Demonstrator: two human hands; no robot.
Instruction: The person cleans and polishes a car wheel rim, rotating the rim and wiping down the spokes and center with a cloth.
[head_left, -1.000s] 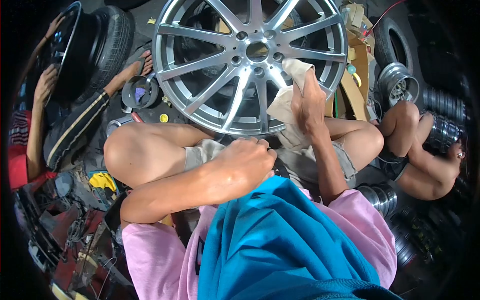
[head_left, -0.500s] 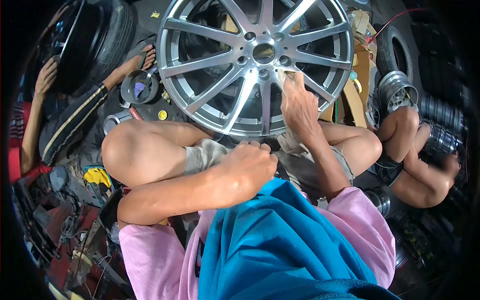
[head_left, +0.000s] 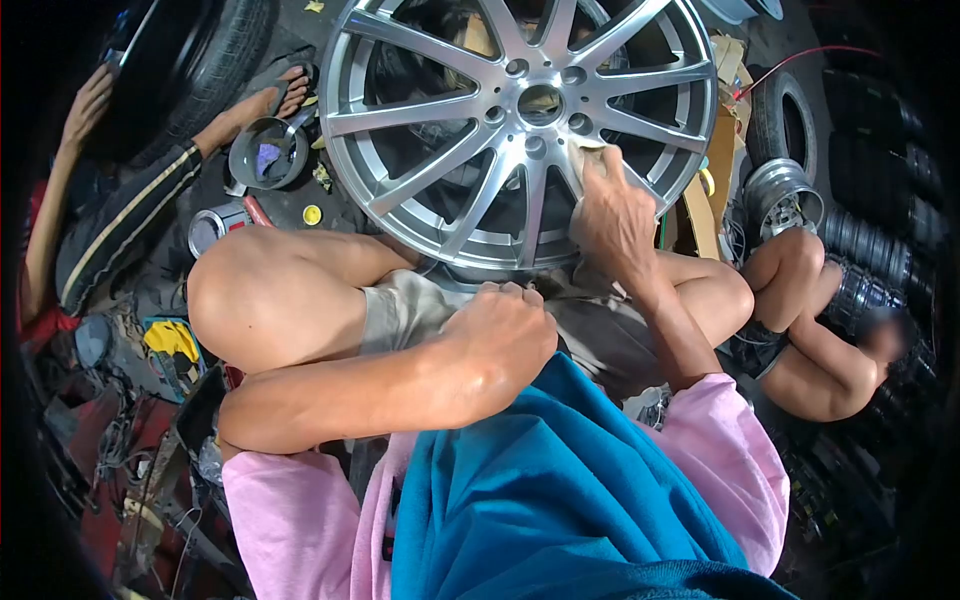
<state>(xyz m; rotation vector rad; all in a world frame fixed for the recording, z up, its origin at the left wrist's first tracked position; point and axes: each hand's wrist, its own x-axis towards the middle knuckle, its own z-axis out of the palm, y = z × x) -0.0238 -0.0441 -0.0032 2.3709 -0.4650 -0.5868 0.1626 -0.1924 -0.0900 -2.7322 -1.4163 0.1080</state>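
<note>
A silver multi-spoke alloy wheel rim (head_left: pixel 430 178) faces up in front of my crossed legs. My right hand (head_left: pixel 615 215) presses a pale cloth (head_left: pixel 577 165) onto a spoke just below and right of the hub, its fingers bunched over the fabric. Part of the cloth hangs under the palm. Close to my belly, above my lap, my left hand (head_left: pixel 503 335) is curled into a fist, apart from the rim. The inside of that fist is hidden.
A pan (head_left: pixel 240 160) holding a purple piece stands to the left, near a tin can (head_left: pixel 208 230) and a yellow lid (head_left: pixel 312 215). Another person's hand (head_left: pixel 88 105) touches a large tyre. Right are a cardboard box (head_left: pixel 697 215), a tyre (head_left: pixel 797 115) and a seated person (head_left: pixel 825 365).
The rim sits slightly farther right in view. My right hand with the cloth has shifted a little right and down. The left-hand person's hand has moved up. My left fist stays put.
</note>
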